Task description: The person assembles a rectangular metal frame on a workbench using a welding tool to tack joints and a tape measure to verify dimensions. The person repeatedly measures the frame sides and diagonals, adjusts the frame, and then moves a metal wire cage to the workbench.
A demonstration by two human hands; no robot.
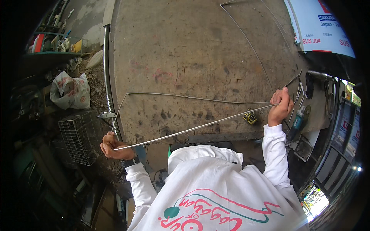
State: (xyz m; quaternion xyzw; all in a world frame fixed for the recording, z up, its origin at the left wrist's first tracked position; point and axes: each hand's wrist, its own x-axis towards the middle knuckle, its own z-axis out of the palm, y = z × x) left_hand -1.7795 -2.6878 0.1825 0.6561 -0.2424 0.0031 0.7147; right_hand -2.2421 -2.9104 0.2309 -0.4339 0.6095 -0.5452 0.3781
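A thin metal rod bent into a long frame stretches across the near part of the workbench. My left hand is closed on its left end, out past the bench's left edge. At the other end, my right hand grips the frame with the fingers wrapped round it. The frame's far side runs from a corner near the bench's left edge to my right hand. A second bent rod lies farther off on the bench, its near end close to my right hand.
The wooden workbench has a metal pipe along its left edge. A yellow-black tape measure, an angle grinder and several short metal rods lie on the right. A wire cage and white bag sit at left.
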